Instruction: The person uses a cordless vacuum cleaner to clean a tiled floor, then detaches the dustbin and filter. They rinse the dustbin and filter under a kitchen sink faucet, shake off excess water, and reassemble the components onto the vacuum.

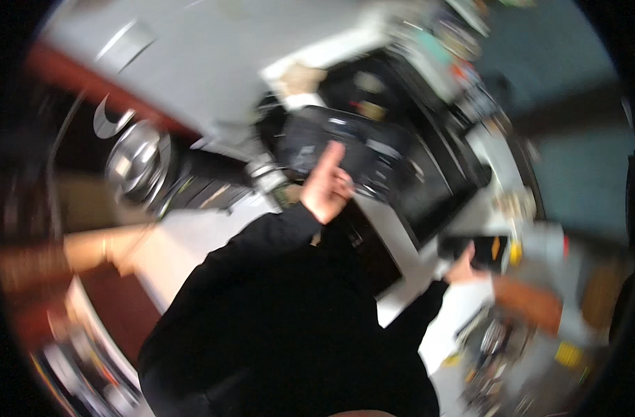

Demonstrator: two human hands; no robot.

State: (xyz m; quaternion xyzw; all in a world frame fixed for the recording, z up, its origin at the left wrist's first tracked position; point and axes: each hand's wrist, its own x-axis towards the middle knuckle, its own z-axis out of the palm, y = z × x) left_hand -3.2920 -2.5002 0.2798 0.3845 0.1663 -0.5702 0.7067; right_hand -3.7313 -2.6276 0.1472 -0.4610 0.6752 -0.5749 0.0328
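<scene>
My left hand (328, 187) lies at the near edge of a dark, shiny bundle (348, 140), perhaps a plastic bag. One digit stretches over its top and the others are curled, so the hand seems to grip it. Beneath and beyond the bundle is a black rectangular tray or appliance (427, 193) with a raised rim. Farther right, my right hand (466, 268) has its thumb raised, beside a flat black object (476, 247) and a brown block-like thing (528, 302). Blur hides whether that hand holds anything.
A shiny steel bowl or pot (140, 161) stands at the left. At right are a whitish container (544, 245), a yellow sponge-like item (567, 354) and a cluster of metallic utensils (494, 339). Small items line the back of the white counter (494, 151).
</scene>
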